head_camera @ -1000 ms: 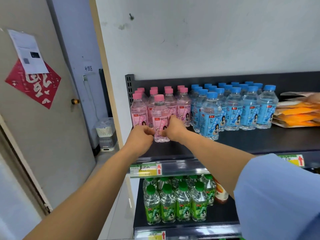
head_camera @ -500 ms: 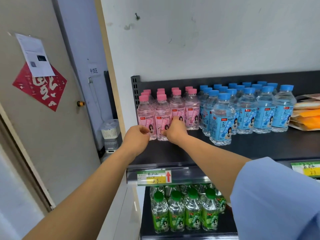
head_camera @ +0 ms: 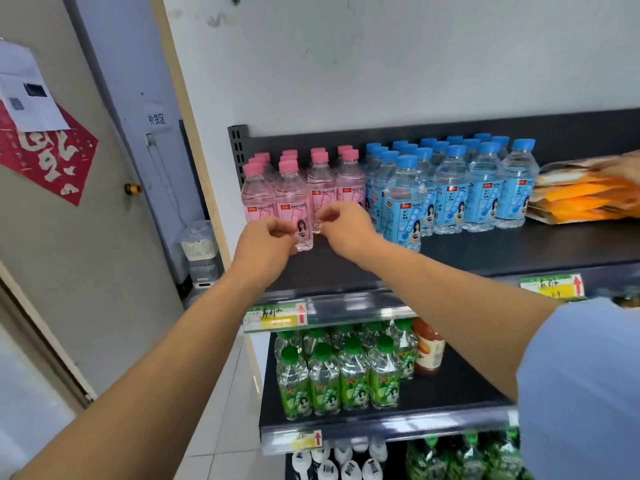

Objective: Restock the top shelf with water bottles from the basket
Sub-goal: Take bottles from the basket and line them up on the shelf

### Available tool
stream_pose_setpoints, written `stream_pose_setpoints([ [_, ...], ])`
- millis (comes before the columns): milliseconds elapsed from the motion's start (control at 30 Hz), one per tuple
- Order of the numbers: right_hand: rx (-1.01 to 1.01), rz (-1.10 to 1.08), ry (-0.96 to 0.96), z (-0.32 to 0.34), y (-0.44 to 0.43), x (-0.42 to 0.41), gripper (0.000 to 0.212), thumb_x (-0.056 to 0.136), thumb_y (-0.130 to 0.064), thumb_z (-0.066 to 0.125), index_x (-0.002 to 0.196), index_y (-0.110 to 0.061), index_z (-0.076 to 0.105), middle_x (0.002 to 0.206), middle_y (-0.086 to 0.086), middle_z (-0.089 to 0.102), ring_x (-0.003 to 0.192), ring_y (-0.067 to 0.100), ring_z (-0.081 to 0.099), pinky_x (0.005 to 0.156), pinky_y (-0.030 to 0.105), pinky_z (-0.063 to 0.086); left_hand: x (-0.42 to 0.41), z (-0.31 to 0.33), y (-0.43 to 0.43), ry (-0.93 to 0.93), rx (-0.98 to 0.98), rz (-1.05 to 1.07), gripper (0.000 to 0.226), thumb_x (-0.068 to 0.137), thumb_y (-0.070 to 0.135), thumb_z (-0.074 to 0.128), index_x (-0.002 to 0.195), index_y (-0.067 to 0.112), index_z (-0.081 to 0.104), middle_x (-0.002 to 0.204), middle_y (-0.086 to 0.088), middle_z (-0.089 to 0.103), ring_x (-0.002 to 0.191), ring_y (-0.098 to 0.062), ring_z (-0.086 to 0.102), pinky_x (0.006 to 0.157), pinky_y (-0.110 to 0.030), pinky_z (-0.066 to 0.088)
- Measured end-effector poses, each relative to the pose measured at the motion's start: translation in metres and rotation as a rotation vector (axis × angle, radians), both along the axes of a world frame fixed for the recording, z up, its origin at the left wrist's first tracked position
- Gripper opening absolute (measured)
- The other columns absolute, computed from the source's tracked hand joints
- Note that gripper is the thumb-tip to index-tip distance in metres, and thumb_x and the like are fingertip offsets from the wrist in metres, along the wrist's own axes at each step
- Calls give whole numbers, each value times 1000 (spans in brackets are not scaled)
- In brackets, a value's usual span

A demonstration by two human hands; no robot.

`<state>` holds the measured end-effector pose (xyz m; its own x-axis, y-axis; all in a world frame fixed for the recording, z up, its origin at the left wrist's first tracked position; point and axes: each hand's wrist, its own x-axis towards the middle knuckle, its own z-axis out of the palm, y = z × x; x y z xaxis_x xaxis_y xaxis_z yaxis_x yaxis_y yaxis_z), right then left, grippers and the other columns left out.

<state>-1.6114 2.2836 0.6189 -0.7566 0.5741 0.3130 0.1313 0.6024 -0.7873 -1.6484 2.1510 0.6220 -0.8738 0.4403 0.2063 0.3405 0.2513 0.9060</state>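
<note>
The top shelf [head_camera: 519, 251] carries pink-capped peach soda bottles [head_camera: 320, 181] on the left and blue-capped water bottles [head_camera: 481, 195] beside them. One pink bottle [head_camera: 292, 202] stands in the front row. My left hand [head_camera: 266, 245] is curled against its lower left side, fingertips on the label. My right hand [head_camera: 346, 226] is just right of that bottle with fingers pinched together, a small gap apart from it. One blue bottle [head_camera: 403, 209] stands further forward than its row. No basket is in view.
Orange packets [head_camera: 588, 199] lie at the right end of the top shelf. Green-capped bottles [head_camera: 339, 379] and a red-capped bottle [head_camera: 427, 348] fill the shelf below. A door with a red paper [head_camera: 45, 157] stands at the left, with a white bin [head_camera: 201, 244] on the floor.
The pink bottle went from the shelf's front back into line with the pink front row. Both hands have drawn slightly back from it, and the right hand is now off the bottle.
</note>
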Motion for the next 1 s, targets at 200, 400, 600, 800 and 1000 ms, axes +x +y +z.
stream_pose_setpoints([
  [200,-73,84,36,-4,0,97,24,88,-3,59,72,-20,60,73,3,63,72,18,61,81,38,54,86,-7,2,-30,3,-140,17,87,-3,54,93,10,63,94,-13,66,82,-22,64,82,-33,54],
  [400,-149,135,-267,-74,10,238,16,89,-1,58,75,-9,63,61,6,57,51,12,53,49,20,46,206,-91,12,-126,-213,-386,18,87,-2,55,87,14,64,93,-17,69,79,-20,65,83,-29,55],
  [600,-152,152,-740,-201,29,339,25,89,-3,53,109,7,65,80,11,61,65,18,58,66,29,51,295,-200,20,-286,-461,-511,21,89,1,53,79,17,62,95,-19,67,82,-26,63,81,-42,51],
  [800,-115,225,-1035,-304,29,386,28,90,-10,56,112,3,65,110,19,68,100,32,65,85,34,52,339,-271,27,-408,-537,-486,17,89,-2,53,90,9,65,87,-11,64,82,-22,63,72,-23,52],
  [1000,-49,353,-1160,-407,1,376,30,87,-13,63,113,3,65,120,20,64,108,31,63,96,42,50,337,-314,29,-359,-598,-478,21,89,0,49,90,9,68,85,-7,66,94,-28,67,89,-39,54],
])
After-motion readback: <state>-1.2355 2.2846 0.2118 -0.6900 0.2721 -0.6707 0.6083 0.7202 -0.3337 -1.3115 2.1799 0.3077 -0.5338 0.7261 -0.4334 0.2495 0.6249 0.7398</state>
